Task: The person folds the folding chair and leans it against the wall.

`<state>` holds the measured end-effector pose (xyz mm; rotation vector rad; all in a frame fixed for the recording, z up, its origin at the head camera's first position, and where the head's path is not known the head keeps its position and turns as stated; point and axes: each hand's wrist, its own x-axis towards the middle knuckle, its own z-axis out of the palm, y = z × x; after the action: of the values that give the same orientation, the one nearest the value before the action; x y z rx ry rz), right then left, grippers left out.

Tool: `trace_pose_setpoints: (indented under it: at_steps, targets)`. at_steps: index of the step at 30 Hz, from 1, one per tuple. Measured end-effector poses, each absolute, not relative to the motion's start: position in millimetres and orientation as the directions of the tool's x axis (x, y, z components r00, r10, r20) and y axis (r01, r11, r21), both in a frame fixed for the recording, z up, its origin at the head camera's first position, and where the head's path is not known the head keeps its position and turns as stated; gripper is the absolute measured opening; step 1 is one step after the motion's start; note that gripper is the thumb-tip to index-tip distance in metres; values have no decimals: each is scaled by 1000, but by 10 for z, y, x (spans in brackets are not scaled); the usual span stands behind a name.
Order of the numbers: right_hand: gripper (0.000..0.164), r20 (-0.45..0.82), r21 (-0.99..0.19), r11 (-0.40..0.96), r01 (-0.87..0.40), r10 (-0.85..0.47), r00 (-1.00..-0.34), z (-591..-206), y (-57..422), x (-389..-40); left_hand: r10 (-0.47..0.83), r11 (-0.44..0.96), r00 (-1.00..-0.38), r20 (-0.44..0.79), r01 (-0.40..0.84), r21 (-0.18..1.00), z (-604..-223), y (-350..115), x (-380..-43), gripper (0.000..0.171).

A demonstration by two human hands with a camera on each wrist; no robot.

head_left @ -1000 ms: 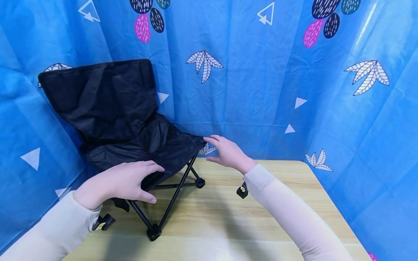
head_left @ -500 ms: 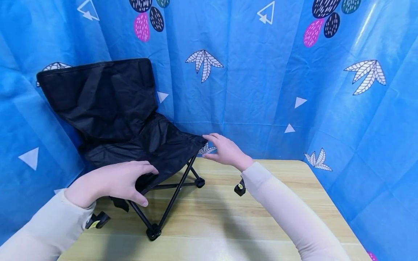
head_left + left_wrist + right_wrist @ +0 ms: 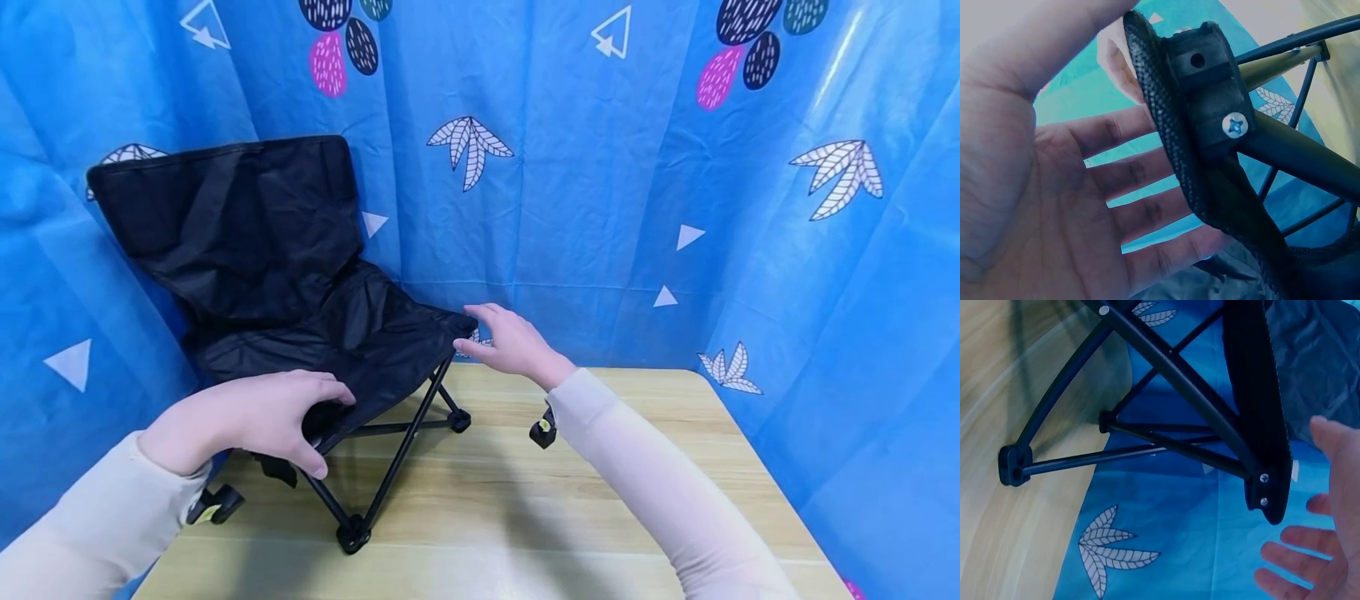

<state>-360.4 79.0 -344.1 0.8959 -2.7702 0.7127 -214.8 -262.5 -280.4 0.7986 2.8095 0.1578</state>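
A black folding camp chair (image 3: 262,233) stands unfolded on the table, with fabric back and seat on crossed black legs. My left hand (image 3: 240,417) is at the seat's near front corner. In the left wrist view its fairly straight fingers (image 3: 1154,212) pass behind the fabric edge, beside a black plastic bracket (image 3: 1210,94) with a screw; the thumb reaches over the top. Whether it touches the fabric is unclear. My right hand (image 3: 513,343) is at the far front corner, fingers and thumb spread. In the right wrist view a gap separates this hand (image 3: 1338,556) from the corner bracket (image 3: 1264,490).
The chair stands toward the left of a light wooden table (image 3: 465,517). Blue patterned curtains (image 3: 585,192) surround the back and sides. Small black devices (image 3: 216,504) sit below both sleeve cuffs. Black feet (image 3: 352,533) join the chair's crossed legs.
My left hand has shifted left and slightly down along the near seat corner. The right hand has moved slightly left, its thumb nearer the corner. The chair has not moved.
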Motion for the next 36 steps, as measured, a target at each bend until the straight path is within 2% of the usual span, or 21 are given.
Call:
trace_pose_setpoints:
  at_steps: [16,27,36]
  targets:
    - [73,236,-455,726,-515,-459,-856,-3484,646,-3676,516,854,-821,-244,471,218,-2763,-2714,-2190,81]
    - [75,178,-595,654,-467,-460,-870,-3536,654,-3724,510,857,-824,-248,460,233,-2758,-2786,-2220,73]
    - [74,179,-640,623,-449,-448,-876,-3575,639,-3765,496,864,-829,-259,441,242,-2748,-2777,-2212,68]
